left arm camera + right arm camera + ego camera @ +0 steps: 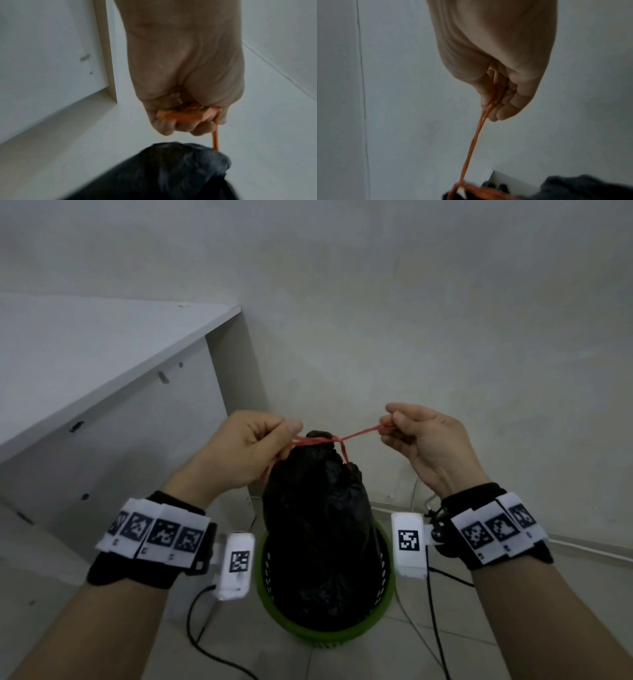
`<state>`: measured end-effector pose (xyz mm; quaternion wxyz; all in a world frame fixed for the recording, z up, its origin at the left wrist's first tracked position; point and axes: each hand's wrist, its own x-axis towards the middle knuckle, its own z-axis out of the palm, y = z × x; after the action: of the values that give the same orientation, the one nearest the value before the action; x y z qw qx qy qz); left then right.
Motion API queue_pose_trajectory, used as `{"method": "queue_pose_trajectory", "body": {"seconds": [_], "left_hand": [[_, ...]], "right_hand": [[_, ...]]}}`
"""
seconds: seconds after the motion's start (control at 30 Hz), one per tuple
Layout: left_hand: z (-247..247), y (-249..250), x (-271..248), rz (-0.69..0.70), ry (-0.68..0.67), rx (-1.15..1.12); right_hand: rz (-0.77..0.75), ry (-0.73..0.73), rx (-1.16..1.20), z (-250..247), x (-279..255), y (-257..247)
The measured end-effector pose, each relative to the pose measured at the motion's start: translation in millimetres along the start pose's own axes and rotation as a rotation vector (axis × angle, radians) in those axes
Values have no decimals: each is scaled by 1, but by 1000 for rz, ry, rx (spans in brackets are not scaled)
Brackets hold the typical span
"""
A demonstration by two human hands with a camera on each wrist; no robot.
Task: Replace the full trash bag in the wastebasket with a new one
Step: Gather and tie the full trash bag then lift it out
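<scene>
A full black trash bag (318,529) stands in a green wastebasket (274,611) on the floor. Its neck is gathered tight by a red drawstring (317,441) crossed over the top. My left hand (253,450) pinches one end of the drawstring at the bag's left, fingers curled round it (185,116). My right hand (411,429) pinches the other end, pulled out taut to the right (491,102). The bag top (180,162) sits just under my left fist.
A white table (113,337) with a side panel stands close on the left of the wastebasket. A white wall is right behind. Black and white cables (435,621) trail over the tiled floor near the basket.
</scene>
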<state>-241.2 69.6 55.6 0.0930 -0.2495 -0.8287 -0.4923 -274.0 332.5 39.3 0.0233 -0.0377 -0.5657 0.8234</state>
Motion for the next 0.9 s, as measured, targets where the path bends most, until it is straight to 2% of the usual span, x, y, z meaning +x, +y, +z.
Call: {"method": "queue_pose_trajectory", "body": {"seconds": [0.13,0.23,0.33,0.47,0.67,0.73,0.8,0.87,0.9], "left_hand": [[-18,-36,-22,-106,-139,101],[-36,-75,-37,-177,-95,186],[-38,-96,-40,-202,-79,258],[-16,-90,-32,-284,-210,335],[26,-72,-35,-329,-448,395],[48,-71,-35,-323,-395,413],[67,-77,-31,-313,-287,377],[78,-80,-26,-323,-201,179],[81,-79,-24,-373,-165,56]], "right_hand": [[-13,174,-42,-43,19,14],[10,325,-59,-78,30,29],[21,273,-205,-80,29,39],[12,150,-475,-61,17,44],[56,255,-811,-67,-13,33],[-91,163,-974,-56,-29,37],[-258,-73,-1063,-38,-34,47],[-232,-295,-1089,-22,-25,55],[-194,-362,-1101,-16,-20,58]]}}
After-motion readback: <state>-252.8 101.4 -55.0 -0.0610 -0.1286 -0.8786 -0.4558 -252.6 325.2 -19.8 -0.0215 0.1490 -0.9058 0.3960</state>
